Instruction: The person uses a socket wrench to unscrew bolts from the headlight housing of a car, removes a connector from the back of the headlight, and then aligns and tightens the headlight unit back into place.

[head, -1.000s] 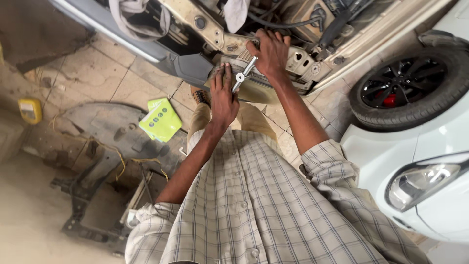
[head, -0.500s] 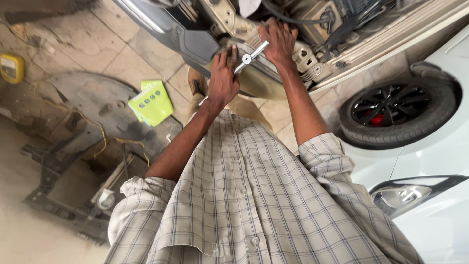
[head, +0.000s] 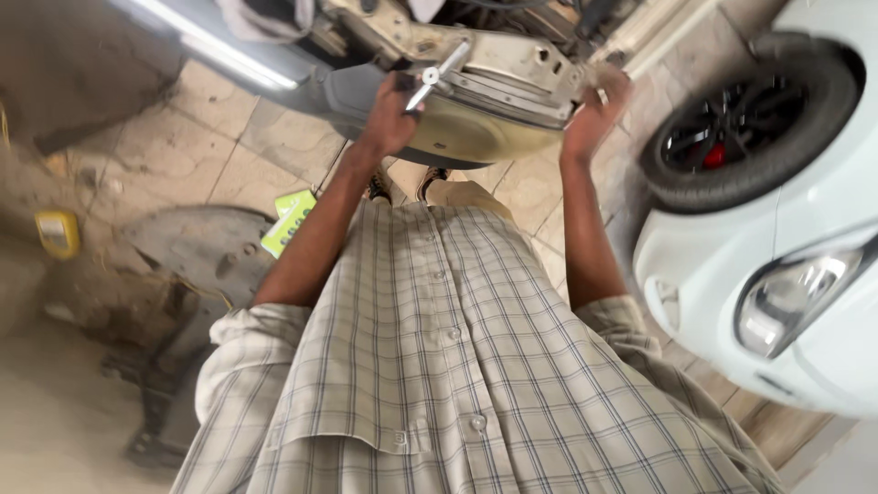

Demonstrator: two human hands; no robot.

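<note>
The white car at three o'clock runs off the frame, only its headlight and black-rimmed wheel showing; the stripped car front at twelve o'clock is cut by the top edge and motion-blurred. The plaid shirt hides the person's legs. On the tiled floor at nine o'clock lie a grey panel, a green packet and a blurred yellow container. The left hand has its grip clamped on a metal wrench against the car front; the right hand rests on the bodywork, fingers too blurred to tell their grip.
</note>
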